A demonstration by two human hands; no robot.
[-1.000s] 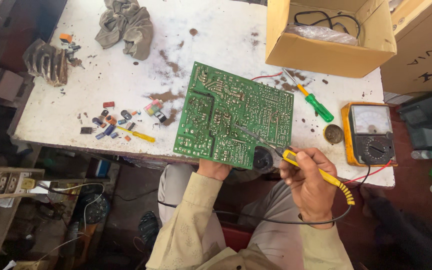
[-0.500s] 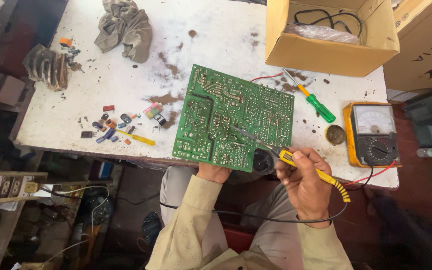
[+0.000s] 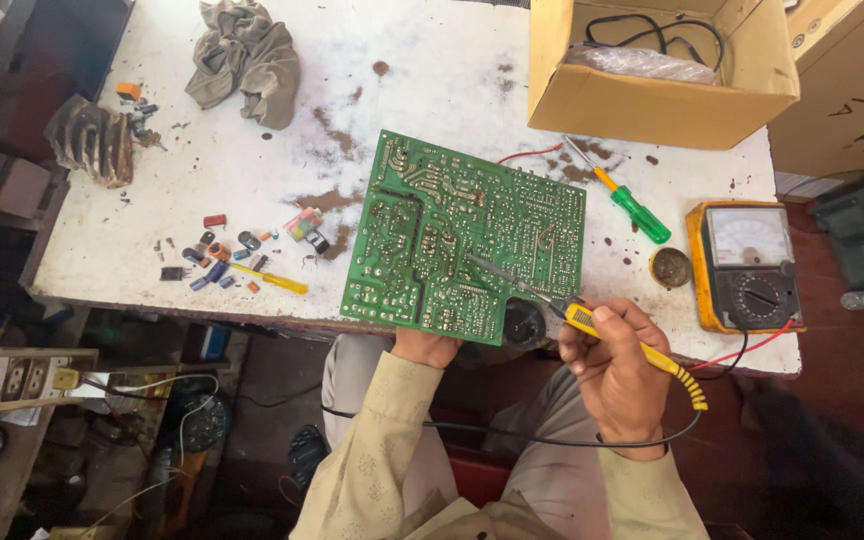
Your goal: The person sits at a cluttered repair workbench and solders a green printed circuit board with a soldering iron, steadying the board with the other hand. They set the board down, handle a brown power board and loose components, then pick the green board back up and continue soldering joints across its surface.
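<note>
A green circuit board (image 3: 462, 235) lies solder side up at the near edge of a stained white table (image 3: 252, 160). My left hand (image 3: 427, 347) grips the board's near edge from below. My right hand (image 3: 612, 375) holds a yellow-handled soldering iron (image 3: 642, 350) like a pen. Its metal tip rests on the board's lower middle. A black cord runs from the iron's handle across my lap.
An orange analog multimeter (image 3: 747, 265) sits at the right with a small round tin (image 3: 670, 267) beside it. A green screwdriver (image 3: 632, 205), an open cardboard box (image 3: 662, 70), a grey rag (image 3: 247, 60) and several loose small components (image 3: 237, 255) are on the table.
The view has shifted slightly. The iron's tip stays on the same part of the board and both hands keep their hold.
</note>
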